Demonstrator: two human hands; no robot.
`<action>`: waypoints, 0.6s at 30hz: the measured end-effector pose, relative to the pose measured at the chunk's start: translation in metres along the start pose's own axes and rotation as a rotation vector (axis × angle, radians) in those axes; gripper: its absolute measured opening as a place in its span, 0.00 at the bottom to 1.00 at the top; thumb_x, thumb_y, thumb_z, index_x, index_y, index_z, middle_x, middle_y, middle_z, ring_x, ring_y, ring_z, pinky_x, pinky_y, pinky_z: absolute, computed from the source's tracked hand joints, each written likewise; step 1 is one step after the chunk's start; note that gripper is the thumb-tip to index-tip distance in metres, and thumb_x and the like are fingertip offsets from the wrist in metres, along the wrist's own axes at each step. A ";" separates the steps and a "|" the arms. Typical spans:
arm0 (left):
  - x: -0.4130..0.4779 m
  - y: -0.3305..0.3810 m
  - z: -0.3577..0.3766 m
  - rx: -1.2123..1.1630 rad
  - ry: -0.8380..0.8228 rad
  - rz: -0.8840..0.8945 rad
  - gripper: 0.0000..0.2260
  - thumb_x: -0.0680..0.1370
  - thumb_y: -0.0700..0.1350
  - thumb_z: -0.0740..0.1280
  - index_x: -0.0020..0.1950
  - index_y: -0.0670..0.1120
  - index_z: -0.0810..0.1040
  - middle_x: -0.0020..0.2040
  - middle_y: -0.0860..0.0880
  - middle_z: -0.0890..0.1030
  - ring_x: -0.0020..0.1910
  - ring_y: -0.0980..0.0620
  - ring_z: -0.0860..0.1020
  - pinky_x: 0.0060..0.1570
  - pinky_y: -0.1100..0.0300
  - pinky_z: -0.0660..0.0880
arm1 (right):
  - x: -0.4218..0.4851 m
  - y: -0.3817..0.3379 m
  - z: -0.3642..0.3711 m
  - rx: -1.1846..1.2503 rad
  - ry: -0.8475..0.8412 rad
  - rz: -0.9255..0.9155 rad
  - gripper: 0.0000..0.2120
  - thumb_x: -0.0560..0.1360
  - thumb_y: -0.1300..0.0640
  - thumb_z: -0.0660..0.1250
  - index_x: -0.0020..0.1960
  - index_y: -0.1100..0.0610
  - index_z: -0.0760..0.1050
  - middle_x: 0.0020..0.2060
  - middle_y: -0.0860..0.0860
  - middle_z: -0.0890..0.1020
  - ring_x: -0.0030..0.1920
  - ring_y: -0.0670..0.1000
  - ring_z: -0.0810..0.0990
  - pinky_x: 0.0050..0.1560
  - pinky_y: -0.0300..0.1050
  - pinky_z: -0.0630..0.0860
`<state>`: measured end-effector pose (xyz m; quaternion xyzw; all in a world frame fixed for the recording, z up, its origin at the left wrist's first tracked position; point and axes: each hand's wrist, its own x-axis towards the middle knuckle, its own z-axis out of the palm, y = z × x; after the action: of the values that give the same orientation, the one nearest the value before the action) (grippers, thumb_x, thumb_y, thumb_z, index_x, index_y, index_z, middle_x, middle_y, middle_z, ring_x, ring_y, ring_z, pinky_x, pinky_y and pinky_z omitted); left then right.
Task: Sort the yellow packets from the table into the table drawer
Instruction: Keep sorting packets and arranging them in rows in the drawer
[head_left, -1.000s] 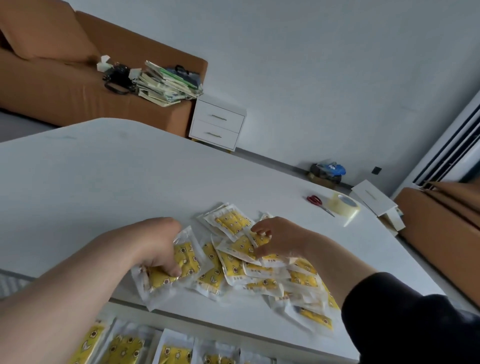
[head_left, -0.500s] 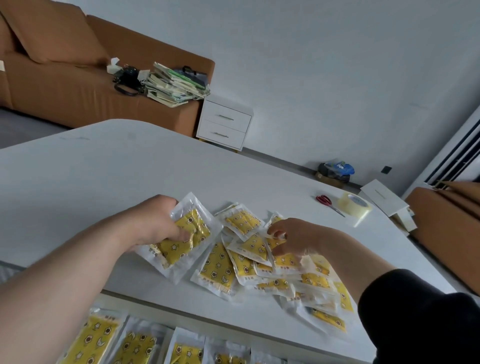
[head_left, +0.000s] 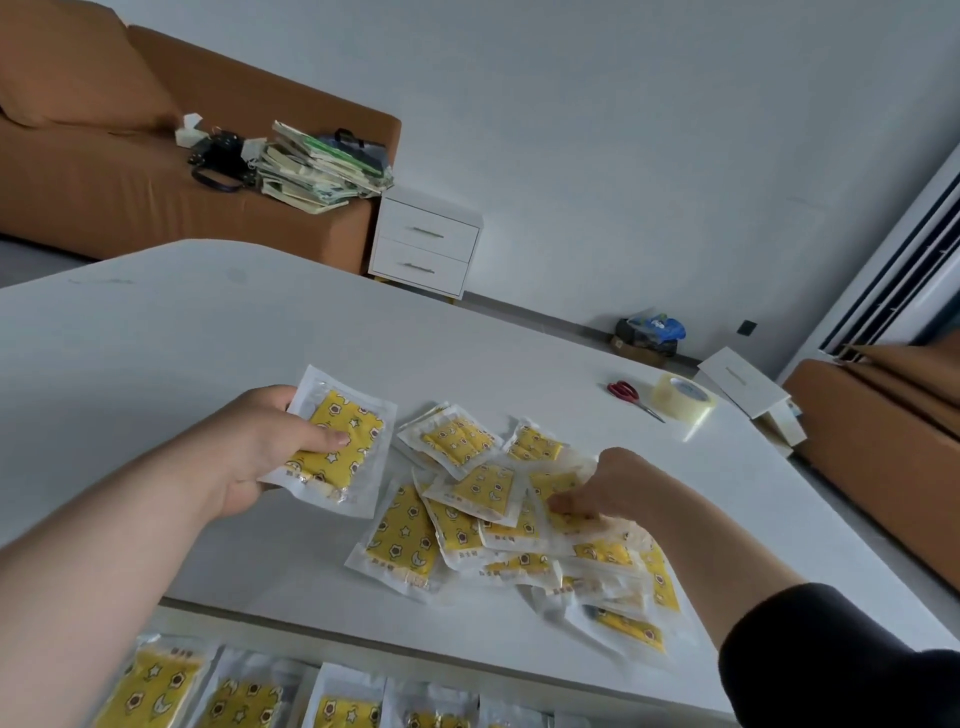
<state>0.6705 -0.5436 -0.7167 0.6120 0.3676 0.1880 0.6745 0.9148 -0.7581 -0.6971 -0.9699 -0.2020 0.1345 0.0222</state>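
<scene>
My left hand grips a yellow packet in clear wrap with star prints, held above the white table left of the pile. A loose pile of yellow packets lies near the table's front edge. On the right side of that pile my right hand pinches a packet with curled fingers. The open table drawer shows at the bottom edge, with several yellow packets lined up in a row inside.
Red-handled scissors and a roll of clear tape lie at the table's far right. Behind stand an orange sofa with stacked books, a white nightstand and a second orange seat at right.
My left hand has lifted its packet up and away from the table's front edge, turning it face up. The right hand shifted slightly right on the pile.
</scene>
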 end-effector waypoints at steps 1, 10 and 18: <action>0.000 0.000 0.001 -0.015 -0.013 -0.009 0.14 0.71 0.28 0.72 0.54 0.38 0.79 0.48 0.38 0.84 0.45 0.39 0.83 0.41 0.51 0.80 | -0.002 0.002 0.000 0.072 0.033 0.028 0.34 0.66 0.40 0.77 0.61 0.60 0.72 0.45 0.51 0.76 0.45 0.51 0.76 0.49 0.43 0.75; 0.020 0.008 0.039 0.116 0.002 -0.002 0.15 0.67 0.30 0.76 0.52 0.39 0.81 0.46 0.40 0.85 0.45 0.40 0.84 0.47 0.46 0.81 | -0.031 0.047 0.005 1.145 0.414 0.081 0.12 0.70 0.64 0.74 0.53 0.58 0.77 0.42 0.54 0.82 0.44 0.58 0.82 0.51 0.57 0.81; 0.088 0.039 0.113 0.415 -0.034 0.027 0.15 0.69 0.29 0.75 0.53 0.37 0.79 0.49 0.38 0.83 0.44 0.42 0.83 0.42 0.53 0.80 | -0.047 0.082 0.005 1.732 0.225 0.119 0.09 0.75 0.66 0.70 0.44 0.54 0.74 0.43 0.56 0.82 0.42 0.54 0.83 0.39 0.47 0.78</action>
<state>0.8183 -0.5522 -0.7046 0.7459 0.3788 0.1069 0.5374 0.9034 -0.8517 -0.6978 -0.6283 0.0254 0.1452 0.7639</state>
